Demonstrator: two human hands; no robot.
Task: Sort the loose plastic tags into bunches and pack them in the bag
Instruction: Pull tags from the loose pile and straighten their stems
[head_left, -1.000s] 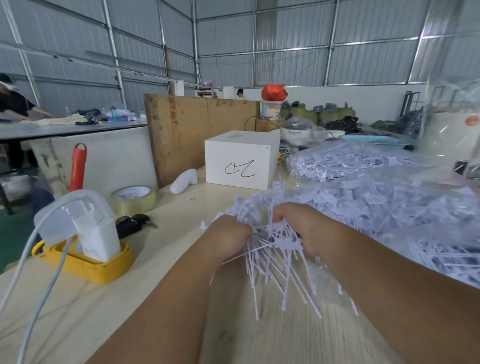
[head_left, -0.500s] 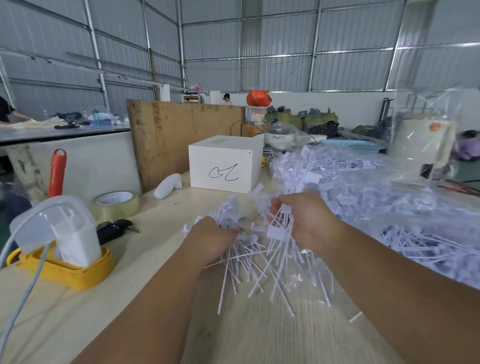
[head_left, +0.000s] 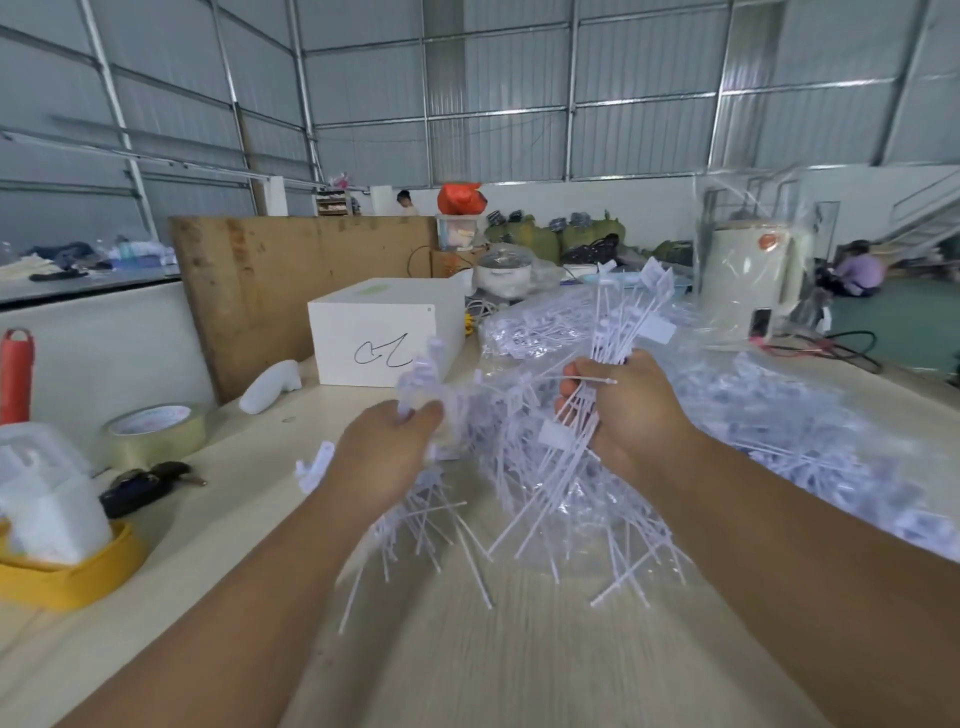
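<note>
Both hands are raised above the wooden table, each gripping a tangle of white plastic tags. My left hand holds a clump of tags whose thin stems hang down and splay out. My right hand grips a bigger bunch of tags with flat heads pointing up and stems trailing below. Behind and to the right lies a clear plastic bag stuffed with many more tags. The image is motion-blurred.
A white box with a black scribble stands at the back centre before a wooden board. At left are a tape roll, keys, a yellow tray with a white charger and a white plastic piece.
Both hands have lifted off the table with their tags and moved apart, the right hand rising higher toward the bag. The view has tilted up and swung right.
</note>
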